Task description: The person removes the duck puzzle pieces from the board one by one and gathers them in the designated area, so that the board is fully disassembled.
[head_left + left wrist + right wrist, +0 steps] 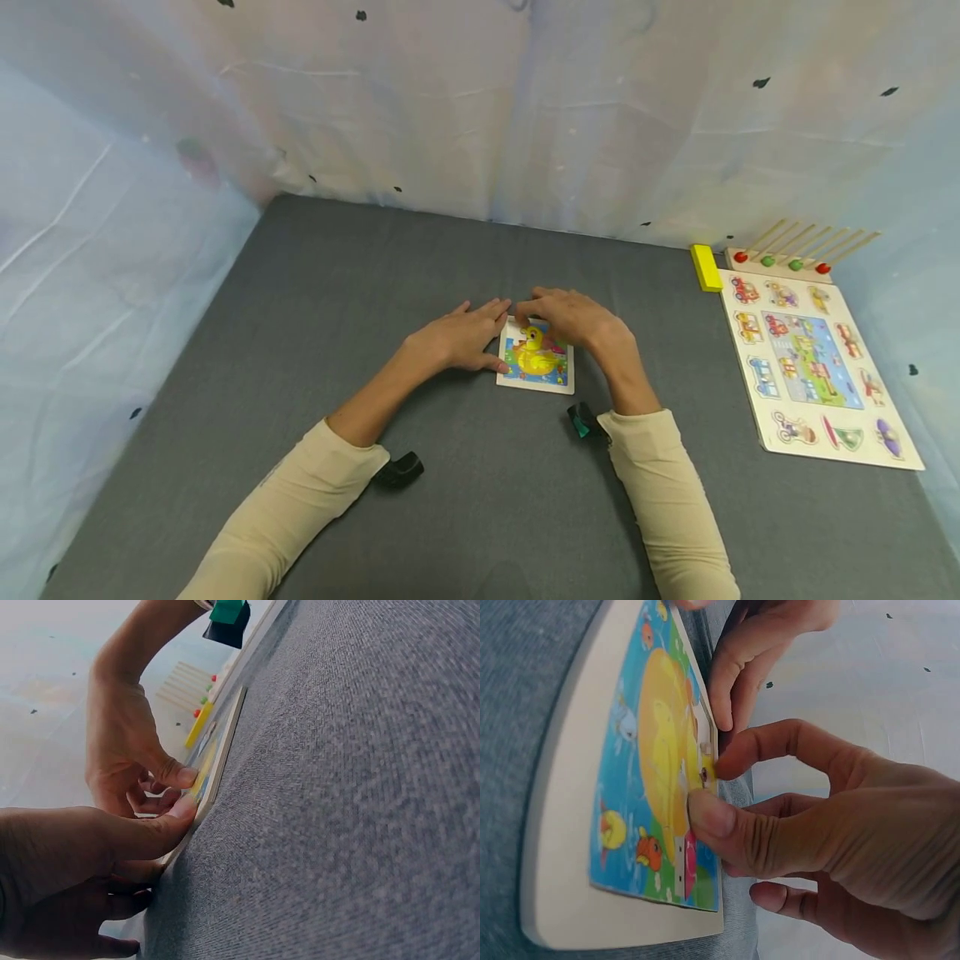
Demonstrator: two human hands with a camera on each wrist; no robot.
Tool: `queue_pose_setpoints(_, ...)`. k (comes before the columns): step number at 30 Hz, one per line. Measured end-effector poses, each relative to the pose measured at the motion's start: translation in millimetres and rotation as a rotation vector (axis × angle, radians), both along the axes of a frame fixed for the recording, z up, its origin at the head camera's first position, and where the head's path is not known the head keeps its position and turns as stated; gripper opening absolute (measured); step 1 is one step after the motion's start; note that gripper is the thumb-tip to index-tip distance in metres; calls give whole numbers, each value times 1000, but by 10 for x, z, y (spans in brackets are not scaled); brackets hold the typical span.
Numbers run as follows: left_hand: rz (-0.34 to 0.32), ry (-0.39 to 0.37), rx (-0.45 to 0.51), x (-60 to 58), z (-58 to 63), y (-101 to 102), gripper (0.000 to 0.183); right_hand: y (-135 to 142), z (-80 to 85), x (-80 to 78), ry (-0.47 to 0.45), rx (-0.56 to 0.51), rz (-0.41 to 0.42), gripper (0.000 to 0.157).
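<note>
A small wooden jigsaw puzzle with a yellow duck on a blue and green scene lies in its pale frame. My left hand rests along its left side, thumb on the near left edge and fingers extended by the far left corner. From the right, my right hand reaches over the puzzle. In the right wrist view its thumb and index finger pinch a yellow puzzle piece bearing the duck's eye. A pale gap shows in the picture beside that piece. The right hand's other fingers are loosely bent.
On the right lies a larger wooden vehicle puzzle board. Behind it stands a wooden peg rack with red and green beads, beside a yellow block. Grey cloth covers the table, and pale sheeting hangs behind.
</note>
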State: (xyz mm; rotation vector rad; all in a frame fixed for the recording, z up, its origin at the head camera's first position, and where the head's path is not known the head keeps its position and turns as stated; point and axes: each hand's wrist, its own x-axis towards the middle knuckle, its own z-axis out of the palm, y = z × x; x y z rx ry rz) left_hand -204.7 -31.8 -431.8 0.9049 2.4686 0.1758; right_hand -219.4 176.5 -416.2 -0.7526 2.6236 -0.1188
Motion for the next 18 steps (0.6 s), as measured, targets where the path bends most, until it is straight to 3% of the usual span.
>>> queue_pose_setpoints(12,3,12,19,-11,-28,6,95,9,12,-14,50,-44,44,38)
queue_pose_setpoints(18,9,12,34,-7,-26,-6,95,45,22,-16,53,-140,77,33)
